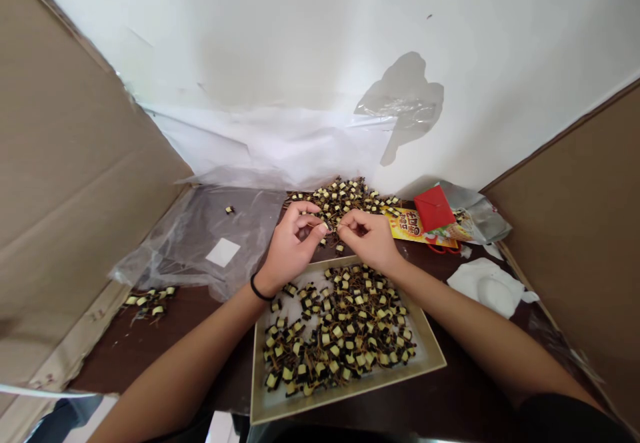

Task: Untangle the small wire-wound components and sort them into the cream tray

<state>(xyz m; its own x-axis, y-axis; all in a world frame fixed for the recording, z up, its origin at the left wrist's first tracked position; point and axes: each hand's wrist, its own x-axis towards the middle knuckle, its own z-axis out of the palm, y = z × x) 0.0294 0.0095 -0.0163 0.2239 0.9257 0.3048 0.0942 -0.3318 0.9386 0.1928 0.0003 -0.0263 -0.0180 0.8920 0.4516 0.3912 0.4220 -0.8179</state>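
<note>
My left hand (295, 239), with a black band at its wrist, pinches a small yellow-and-black coil (325, 227) between thumb and index finger; the fingertips cover most of it. Close beside it on the right, my right hand (373, 239) has thumb and forefinger pressed together on what looks like the coil's thin wire lead. Both hands hover over the far rim of a shallow tray (350, 396), which holds many similar coils (350, 336) with brown wires. Just beyond my fingers lies a loose pile of coils (345, 193).
A clear plastic sheet (190, 229) with a white paper square (223, 252) lies left, near a small group of coils (150, 301). Right are a yellow snack packet (407, 226), a red envelope (434, 208) and crumpled white tissue (485, 286). Cardboard walls (75, 129) flank the table.
</note>
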